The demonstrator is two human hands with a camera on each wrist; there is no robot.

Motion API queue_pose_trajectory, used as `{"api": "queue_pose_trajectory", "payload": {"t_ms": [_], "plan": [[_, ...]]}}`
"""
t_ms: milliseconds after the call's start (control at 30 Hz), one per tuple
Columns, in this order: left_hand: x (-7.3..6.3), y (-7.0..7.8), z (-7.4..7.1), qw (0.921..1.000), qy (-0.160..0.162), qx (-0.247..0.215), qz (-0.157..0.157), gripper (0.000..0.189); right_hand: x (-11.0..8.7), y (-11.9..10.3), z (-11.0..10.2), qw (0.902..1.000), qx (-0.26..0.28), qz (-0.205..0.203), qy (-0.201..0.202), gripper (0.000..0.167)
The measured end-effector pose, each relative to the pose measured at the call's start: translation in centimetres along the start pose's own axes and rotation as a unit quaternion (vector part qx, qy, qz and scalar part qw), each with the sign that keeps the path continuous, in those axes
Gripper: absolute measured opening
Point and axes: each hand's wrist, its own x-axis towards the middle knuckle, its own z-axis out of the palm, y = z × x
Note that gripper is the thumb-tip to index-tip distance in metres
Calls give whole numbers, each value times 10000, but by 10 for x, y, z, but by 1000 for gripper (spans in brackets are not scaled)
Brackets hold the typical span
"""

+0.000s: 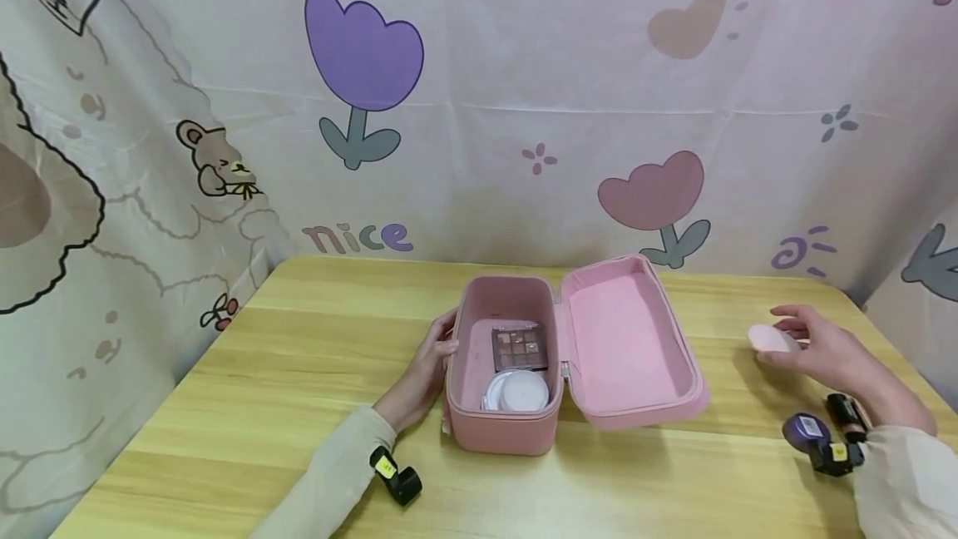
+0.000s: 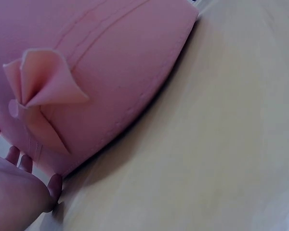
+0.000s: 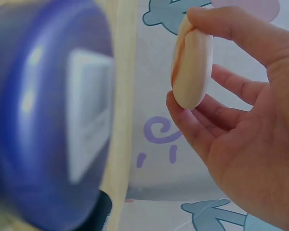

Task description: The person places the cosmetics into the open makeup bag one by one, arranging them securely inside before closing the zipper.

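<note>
A pink makeup case [image 1: 503, 431] stands on the table with its lid [image 1: 624, 339] folded out to the right. My left hand [image 1: 422, 373] rests against the case's left wall, fingertips touching it. The left wrist view shows that wall's pink bow [image 2: 43, 86] near the fingers. Inside the case lie an eyeshadow palette [image 1: 520, 348] and a round white compact [image 1: 522, 392]. Off to the right, my right hand [image 1: 831, 348] pinches a pale pink makeup puff [image 3: 192, 67] between thumb and fingers, above the table.
Near the right forearm are a purple round container [image 1: 806, 432] with a white label and a black cylinder [image 1: 847, 417]. Black cameras are worn on the left wrist [image 1: 397, 477] and the right wrist [image 1: 837, 457]. A printed curtain [image 1: 479, 148] hangs behind the wooden table [image 1: 337, 339].
</note>
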Motion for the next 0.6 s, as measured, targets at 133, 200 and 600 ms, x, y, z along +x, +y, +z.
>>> {"api": "queue_pose_trajectory", "payload": {"t_ms": [133, 200, 600], "plan": [[0, 0, -1, 10000, 14, 22, -59, 72, -2, -3, -1, 9999, -97, -110, 10, 77], [0, 0, -1, 10000, 12, 12, -41, 72, -2, -5, -2, 9998, -133, -174, 37, 74], [1, 0, -1, 10000, 20, 58, -54, 71, -3, -19, -7, 9986, -271, -347, 307, 65]]}}
